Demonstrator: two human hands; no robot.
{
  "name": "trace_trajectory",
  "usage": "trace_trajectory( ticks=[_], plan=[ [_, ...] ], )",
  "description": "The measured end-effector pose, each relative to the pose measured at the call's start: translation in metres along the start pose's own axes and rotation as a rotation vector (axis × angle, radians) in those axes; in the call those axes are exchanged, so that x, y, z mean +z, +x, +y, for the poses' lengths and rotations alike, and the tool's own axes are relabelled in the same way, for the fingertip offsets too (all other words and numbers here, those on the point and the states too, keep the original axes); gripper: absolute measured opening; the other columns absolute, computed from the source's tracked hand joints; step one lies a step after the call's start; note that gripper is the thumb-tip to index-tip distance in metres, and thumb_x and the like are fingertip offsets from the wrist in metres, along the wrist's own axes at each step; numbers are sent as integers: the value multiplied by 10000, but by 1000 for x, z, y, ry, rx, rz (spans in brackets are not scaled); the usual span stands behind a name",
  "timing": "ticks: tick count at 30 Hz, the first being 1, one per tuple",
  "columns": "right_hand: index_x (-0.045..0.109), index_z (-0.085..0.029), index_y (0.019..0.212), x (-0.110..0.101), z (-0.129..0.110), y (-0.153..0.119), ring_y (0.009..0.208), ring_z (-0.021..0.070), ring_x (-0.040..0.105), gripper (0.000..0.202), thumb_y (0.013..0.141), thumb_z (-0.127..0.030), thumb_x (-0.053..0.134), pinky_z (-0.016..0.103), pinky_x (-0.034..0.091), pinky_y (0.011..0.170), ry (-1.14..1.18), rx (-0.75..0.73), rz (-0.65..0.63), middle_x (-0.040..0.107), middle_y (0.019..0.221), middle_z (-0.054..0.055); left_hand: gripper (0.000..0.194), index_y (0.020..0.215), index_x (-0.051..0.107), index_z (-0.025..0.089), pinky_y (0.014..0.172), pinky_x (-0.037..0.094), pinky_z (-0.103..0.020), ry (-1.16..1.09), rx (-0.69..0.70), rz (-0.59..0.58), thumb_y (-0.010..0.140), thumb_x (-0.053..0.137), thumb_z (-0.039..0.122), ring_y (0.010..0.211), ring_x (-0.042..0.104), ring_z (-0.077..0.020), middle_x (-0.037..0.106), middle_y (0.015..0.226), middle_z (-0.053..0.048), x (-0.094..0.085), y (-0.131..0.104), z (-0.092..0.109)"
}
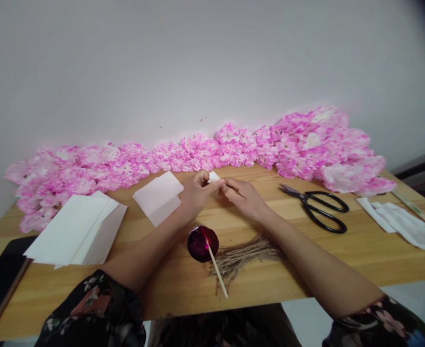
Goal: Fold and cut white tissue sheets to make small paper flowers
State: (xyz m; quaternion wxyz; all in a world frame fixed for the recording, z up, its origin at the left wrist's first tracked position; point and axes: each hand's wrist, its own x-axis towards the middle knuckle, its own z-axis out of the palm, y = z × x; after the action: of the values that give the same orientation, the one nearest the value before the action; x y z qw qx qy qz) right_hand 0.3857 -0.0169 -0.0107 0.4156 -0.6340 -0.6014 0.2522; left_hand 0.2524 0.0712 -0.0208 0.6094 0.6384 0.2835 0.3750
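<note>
Over the middle of the table, my left hand pinches a small piece of white paper, its fingers closed round it. My right hand meets it from the other side, thumb and fingertips closed at the paper's lower edge. Most of the paper is hidden by my fingers. Just left of my left hand lie several white paper squares. Below my hands stands a small bowl of dark magenta liquid with a thin wooden stick leaning in it. Beside the bowl is a bundle of thin brown stems, partly under my right forearm.
Pink and white paper flowers line the wall along the table's back. A thick stack of white paper and a black phone are at left. Black-handled scissors and folded white strips lie at right.
</note>
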Motion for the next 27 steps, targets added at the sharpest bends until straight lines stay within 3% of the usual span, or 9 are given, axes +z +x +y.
trace_trajectory(
  ticks=[12, 21, 27],
  plan=[
    [407, -226, 727, 5, 3, 1, 663, 169, 476, 173, 872, -303, 352, 293, 321, 633, -54, -2, 29, 500, 689, -5, 336, 636, 508, 168, 597, 355, -227, 38, 43, -46, 694, 778, 360, 598, 435, -79, 507, 614, 51, 4, -1, 1],
    [565, -197, 799, -2, 3, 1, 666, 152, 521, 246, 922, -330, 399, 278, 373, 660, 27, -30, -22, 557, 692, -9, 230, 732, 565, 164, 651, 412, -232, -27, 84, -75, 738, 733, 321, 657, 528, -92, 588, 678, 33, -7, 8, -2],
    [680, -214, 1097, 1, 11, 1, 953, 211, 644, 276, 890, -325, 536, 314, 452, 806, 37, -24, 183, 713, 1072, 56, 301, 906, 552, 173, 621, 412, -236, -108, -68, -75, 751, 725, 364, 617, 531, -81, 617, 749, 26, -9, 7, -1]
  ],
)
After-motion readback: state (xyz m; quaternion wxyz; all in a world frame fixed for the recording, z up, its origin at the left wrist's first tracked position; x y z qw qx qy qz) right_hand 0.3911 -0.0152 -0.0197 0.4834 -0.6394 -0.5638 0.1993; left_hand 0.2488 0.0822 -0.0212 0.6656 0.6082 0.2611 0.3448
